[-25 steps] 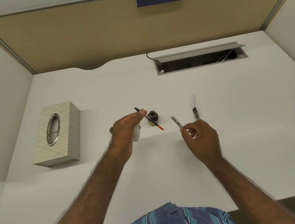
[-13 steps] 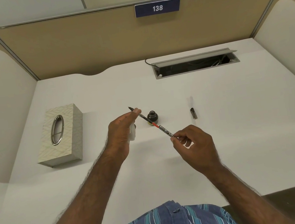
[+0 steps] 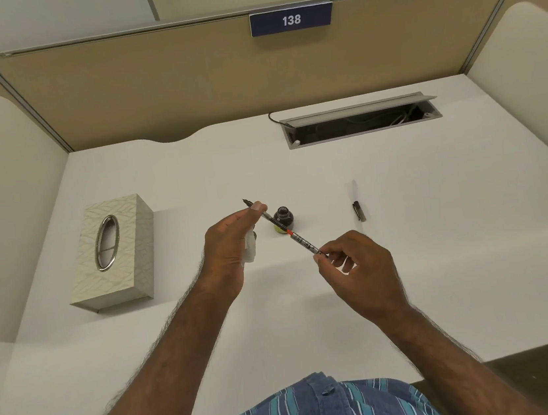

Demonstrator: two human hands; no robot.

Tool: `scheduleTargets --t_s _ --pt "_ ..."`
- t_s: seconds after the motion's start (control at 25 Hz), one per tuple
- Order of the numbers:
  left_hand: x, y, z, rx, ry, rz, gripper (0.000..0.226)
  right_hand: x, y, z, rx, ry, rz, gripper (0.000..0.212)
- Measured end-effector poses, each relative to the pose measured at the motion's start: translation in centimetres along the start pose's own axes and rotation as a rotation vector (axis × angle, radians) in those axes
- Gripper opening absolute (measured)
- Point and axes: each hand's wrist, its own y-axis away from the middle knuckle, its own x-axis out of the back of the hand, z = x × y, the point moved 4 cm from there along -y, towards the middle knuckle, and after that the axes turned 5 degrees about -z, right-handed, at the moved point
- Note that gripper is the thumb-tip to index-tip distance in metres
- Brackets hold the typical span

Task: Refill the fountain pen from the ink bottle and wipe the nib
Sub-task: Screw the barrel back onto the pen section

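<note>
My left hand (image 3: 232, 243) grips the front section of the fountain pen (image 3: 284, 228), its dark nib pointing up and left past my thumb. A white tissue (image 3: 251, 248) is tucked in the same hand. My right hand (image 3: 359, 266) pinches the rear end of the pen's barrel, which now lines up with the front section; a red band shows where they meet. The open ink bottle (image 3: 283, 218) stands on the desk just behind the pen. The pen cap (image 3: 358, 210) lies to the right of the bottle.
A patterned tissue box (image 3: 115, 251) sits at the left of the white desk (image 3: 440, 221). An open cable tray (image 3: 358, 121) is set into the desk at the back. Partition walls close in the back and both sides.
My right hand brought the barrel up to the pen section held in my left hand; the two parts, apart one second ago, are now joined in one line.
</note>
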Motion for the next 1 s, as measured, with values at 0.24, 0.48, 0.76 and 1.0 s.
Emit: scheduleTargets --t_s 0.24,0.48,0.76,1.0 --pt "-1.6 1.0 0.0 -0.001 -0.057 -0.072 0.019 -0.2 -0.8 -1.2 0.005 -0.022 0.033 0.007" --pt "-2.3 1.6 0.2 0.009 -0.069 -0.087 0.017 -0.2 -1.2 -1.6 0.001 -0.042 0.088 0.01" --pt "-2.4 1.7 0.8 -0.055 -0.042 -0.156 0.023 0.0 -1.4 -1.5 -0.108 -0.284 0.088 0.009" --pt "-2.9 2.0 1.0 -0.102 -0.049 -0.154 0.019 0.0 -1.6 -2.0 -0.039 -0.269 0.065 0.01"
